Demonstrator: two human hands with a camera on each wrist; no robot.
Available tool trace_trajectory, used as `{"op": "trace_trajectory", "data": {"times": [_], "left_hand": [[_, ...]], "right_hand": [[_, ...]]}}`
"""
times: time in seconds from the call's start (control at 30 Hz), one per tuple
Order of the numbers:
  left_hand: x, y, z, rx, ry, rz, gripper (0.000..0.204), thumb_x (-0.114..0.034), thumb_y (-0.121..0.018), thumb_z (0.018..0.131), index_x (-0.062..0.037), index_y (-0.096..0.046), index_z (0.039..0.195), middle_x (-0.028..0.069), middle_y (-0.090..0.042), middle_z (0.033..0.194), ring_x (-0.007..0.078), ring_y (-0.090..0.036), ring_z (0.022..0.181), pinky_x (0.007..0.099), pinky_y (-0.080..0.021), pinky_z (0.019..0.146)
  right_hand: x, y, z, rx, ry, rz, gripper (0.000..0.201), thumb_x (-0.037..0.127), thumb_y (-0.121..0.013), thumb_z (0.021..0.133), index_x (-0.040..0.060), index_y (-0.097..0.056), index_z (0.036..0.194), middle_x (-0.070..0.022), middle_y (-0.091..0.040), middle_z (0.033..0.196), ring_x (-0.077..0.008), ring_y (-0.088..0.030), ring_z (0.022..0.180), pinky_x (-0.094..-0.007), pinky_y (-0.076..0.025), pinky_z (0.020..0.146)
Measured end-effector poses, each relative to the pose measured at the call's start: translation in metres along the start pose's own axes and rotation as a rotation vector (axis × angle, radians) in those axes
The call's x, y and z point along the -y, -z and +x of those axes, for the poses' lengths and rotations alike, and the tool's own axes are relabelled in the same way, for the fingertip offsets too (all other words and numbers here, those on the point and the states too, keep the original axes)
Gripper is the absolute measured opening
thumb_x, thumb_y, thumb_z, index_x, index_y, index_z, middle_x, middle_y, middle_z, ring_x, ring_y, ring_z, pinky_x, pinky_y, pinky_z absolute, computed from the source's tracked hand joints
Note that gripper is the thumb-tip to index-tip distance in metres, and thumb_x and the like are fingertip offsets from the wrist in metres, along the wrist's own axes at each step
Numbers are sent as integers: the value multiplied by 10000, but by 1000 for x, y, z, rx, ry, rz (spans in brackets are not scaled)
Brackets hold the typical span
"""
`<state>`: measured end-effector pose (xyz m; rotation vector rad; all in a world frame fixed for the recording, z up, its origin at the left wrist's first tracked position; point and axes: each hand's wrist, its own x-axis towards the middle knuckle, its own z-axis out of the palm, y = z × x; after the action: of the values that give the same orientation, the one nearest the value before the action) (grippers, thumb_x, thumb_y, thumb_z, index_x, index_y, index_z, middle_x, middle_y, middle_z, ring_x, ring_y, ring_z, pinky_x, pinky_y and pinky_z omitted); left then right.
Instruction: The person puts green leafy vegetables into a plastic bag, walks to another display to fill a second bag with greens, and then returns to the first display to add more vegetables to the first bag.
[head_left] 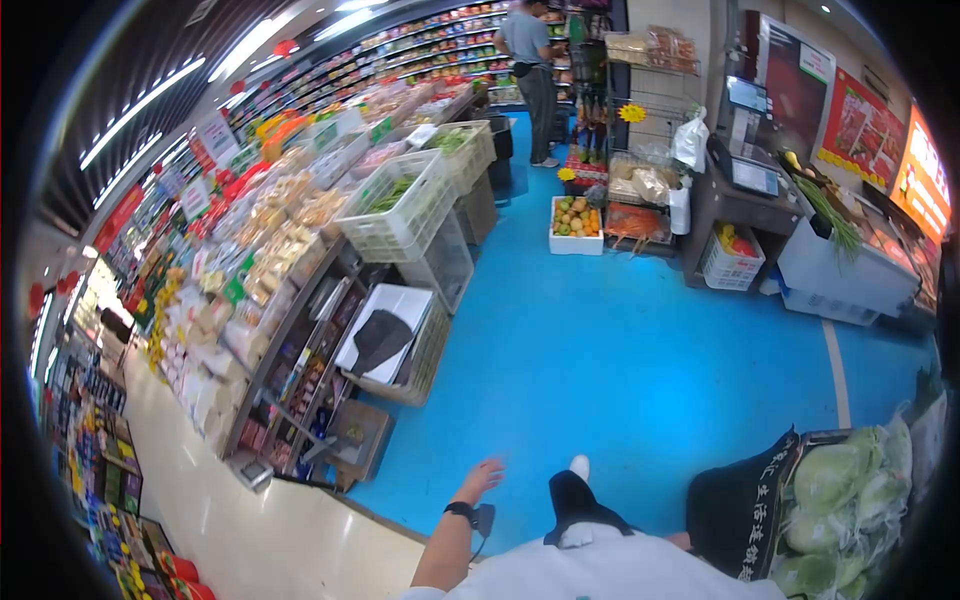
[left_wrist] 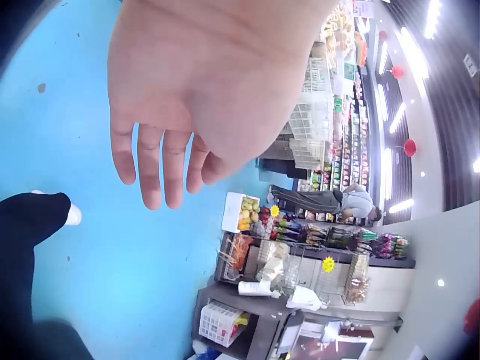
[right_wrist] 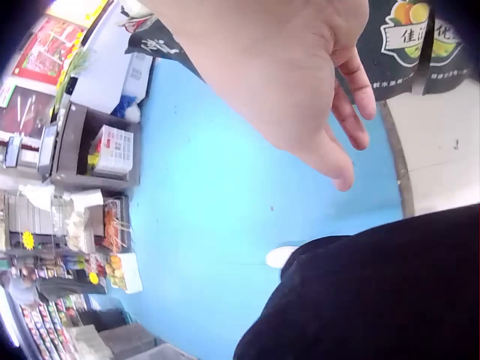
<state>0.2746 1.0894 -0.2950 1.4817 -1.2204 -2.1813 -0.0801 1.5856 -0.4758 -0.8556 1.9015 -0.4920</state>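
My left hand (head_left: 483, 480) hangs over the blue floor with its fingers extended and holds nothing. In the left wrist view the palm and loose fingers of this left hand (left_wrist: 187, 97) show against the floor. The right wrist view shows my right hand (right_wrist: 300, 90), empty, its fingers slightly bent, in front of a dark printed cover (right_wrist: 375, 67); whether they touch I cannot tell. Only a sliver of my right hand (head_left: 682, 541) shows in the head view, beside the black cover (head_left: 740, 500) of a stand of wrapped green produce (head_left: 832, 475).
Blue floor (head_left: 600, 360) runs ahead. Left of it are crates (head_left: 400, 225) and a long goods display (head_left: 270, 250). A box of fruit (head_left: 576, 246), a wire rack (head_left: 640, 180) and a counter (head_left: 745, 205) stand ahead and right. A person (head_left: 535, 80) stands at the far end.
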Motion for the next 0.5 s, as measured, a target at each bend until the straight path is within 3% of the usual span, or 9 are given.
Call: {"op": "trace_trajectory", "data": {"times": [0.03,0.1,0.17,0.2,0.27,0.33,0.43,0.47,0.5], "left_hand": [[5,19,10,-67,24,13,408,-353,-543,951,-98,-523,1269,76,-626,1198,208,-605,1063,351,-467,902],[29,63,25,-237,163,-44,345,-311,-525,951,-99,-531,1223,57,-640,1155,206,-614,1025,368,-475,847],[46,97,24,-416,325,-20,355,-244,-500,951,-46,-525,1245,142,-638,1147,266,-661,911,375,-527,694],[60,108,23,-483,296,-52,406,-213,-484,948,26,-486,1276,191,-628,1143,313,-659,939,427,-547,750],[53,100,8,-616,371,-148,409,-128,-408,947,93,-438,1290,252,-604,1150,378,-647,961,470,-552,800],[62,97,17,-619,367,-224,409,-116,-393,944,107,-429,1285,268,-593,1161,398,-632,992,473,-548,827],[99,74,6,-445,-224,833,299,-203,-448,948,-24,-602,1132,199,-630,1149,350,-633,1023,495,-533,838],[91,78,31,-354,-442,1176,285,-232,-466,949,-68,-659,1081,176,-642,1144,334,-634,1033,502,-527,842],[69,85,50,-355,-453,1174,285,-232,-466,949,-68,-659,1081,176,-642,1144,334,-634,1033,502,-527,842]], "right_hand": [[13,28,21,136,-9,556,201,193,-740,768,-8,-731,773,-136,-709,769,-232,-688,705,-356,-557,628],[75,70,53,-110,-70,290,146,98,-745,763,-29,-730,832,-116,-701,777,-201,-674,692,-328,-547,564],[121,115,95,-142,-2,255,166,121,-747,769,-24,-731,847,-113,-702,789,-195,-672,690,-323,-544,564],[141,135,112,-163,67,215,185,143,-749,776,-20,-731,862,-111,-704,800,-188,-671,687,-318,-541,565],[187,174,155,-193,-433,656,182,143,-758,759,2,-740,872,-91,-705,796,-172,-659,674,-317,-524,545],[215,211,191,-144,-410,614,170,135,-758,751,10,-745,865,-82,-706,791,-168,-654,667,-323,-514,536],[248,248,240,-68,-323,528,146,119,-760,732,24,-754,843,-69,-709,782,-160,-646,662,-332,-502,527],[258,261,261,-44,-272,482,135,110,-762,722,29,-758,829,-66,-711,780,-157,-643,664,-336,-499,527],[272,270,272,-39,-152,285,113,106,-768,707,27,-758,787,-71,-712,772,-156,-640,661,-325,-502,527]]}}
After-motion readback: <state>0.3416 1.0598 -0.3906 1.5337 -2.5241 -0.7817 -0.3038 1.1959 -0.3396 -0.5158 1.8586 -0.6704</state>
